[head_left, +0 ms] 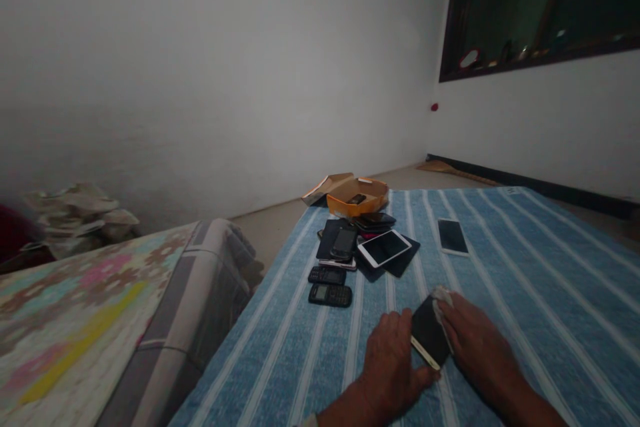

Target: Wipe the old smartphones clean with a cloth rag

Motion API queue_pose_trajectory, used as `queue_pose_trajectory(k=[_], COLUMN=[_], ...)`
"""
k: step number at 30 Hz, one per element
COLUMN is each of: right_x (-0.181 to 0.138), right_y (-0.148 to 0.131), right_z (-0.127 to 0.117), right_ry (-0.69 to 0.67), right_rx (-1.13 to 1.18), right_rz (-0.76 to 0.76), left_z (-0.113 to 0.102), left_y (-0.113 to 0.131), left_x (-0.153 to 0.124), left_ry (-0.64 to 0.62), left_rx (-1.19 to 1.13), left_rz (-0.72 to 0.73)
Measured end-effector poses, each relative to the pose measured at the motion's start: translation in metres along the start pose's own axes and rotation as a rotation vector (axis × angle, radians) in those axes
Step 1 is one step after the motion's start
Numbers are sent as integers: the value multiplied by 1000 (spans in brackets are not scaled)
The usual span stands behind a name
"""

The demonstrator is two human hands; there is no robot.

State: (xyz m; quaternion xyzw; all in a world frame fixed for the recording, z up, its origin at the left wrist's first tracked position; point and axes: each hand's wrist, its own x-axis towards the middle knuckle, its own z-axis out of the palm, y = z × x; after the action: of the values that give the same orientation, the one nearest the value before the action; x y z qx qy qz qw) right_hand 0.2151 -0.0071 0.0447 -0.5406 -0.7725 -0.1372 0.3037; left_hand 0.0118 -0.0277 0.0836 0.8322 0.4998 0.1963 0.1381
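Note:
A dark smartphone (429, 333) with a pale edge lies tilted between my hands, low over the striped blue cloth. My left hand (393, 363) grips its left side, fingers along the upper edge and thumb at the lower corner. Pressed against the phone's right side, my right hand (473, 340) holds a whitish cloth (442, 293), mostly hidden under the fingers. Two black keypad phones (330, 295) lie to the left of the hands. Beyond them are a white phone (384, 249) and a pile of dark phones (344, 242). Another white-edged phone (453, 237) lies apart, farther right.
An open orange box (357, 197) with a small phone inside stands at the far edge of the blue striped cloth (280, 347). On the left is a bed with a flowered cover (90, 313). A white wall (225, 67) and a dark window (540, 7) stand behind.

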Motion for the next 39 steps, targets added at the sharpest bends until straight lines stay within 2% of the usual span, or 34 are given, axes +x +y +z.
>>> queue_pose_trajectory(k=[4, 12, 19, 26, 34, 39], right_x=[-7, -12, -10, -12, 0, -6], right_y=[-3, -21, -18, -25, 1, -5], right_z=[3, 7, 6, 7, 3, 6], right_ry=[17, 101, 74, 99, 33, 46], right_rx=[-28, 15, -35, 24, -18, -17], right_rz=[13, -157, -67, -164, -42, -25], left_z=[3, 6, 10, 9, 3, 1], left_y=[-1, -5, -8, -7, -2, -1], left_x=[-1, -1, -1, -1, 1, 1], left_ry=[10, 47, 51, 64, 21, 36], left_rx=[-1, 37, 84, 44, 38, 43], left_rz=[5, 36, 11, 56, 15, 31])
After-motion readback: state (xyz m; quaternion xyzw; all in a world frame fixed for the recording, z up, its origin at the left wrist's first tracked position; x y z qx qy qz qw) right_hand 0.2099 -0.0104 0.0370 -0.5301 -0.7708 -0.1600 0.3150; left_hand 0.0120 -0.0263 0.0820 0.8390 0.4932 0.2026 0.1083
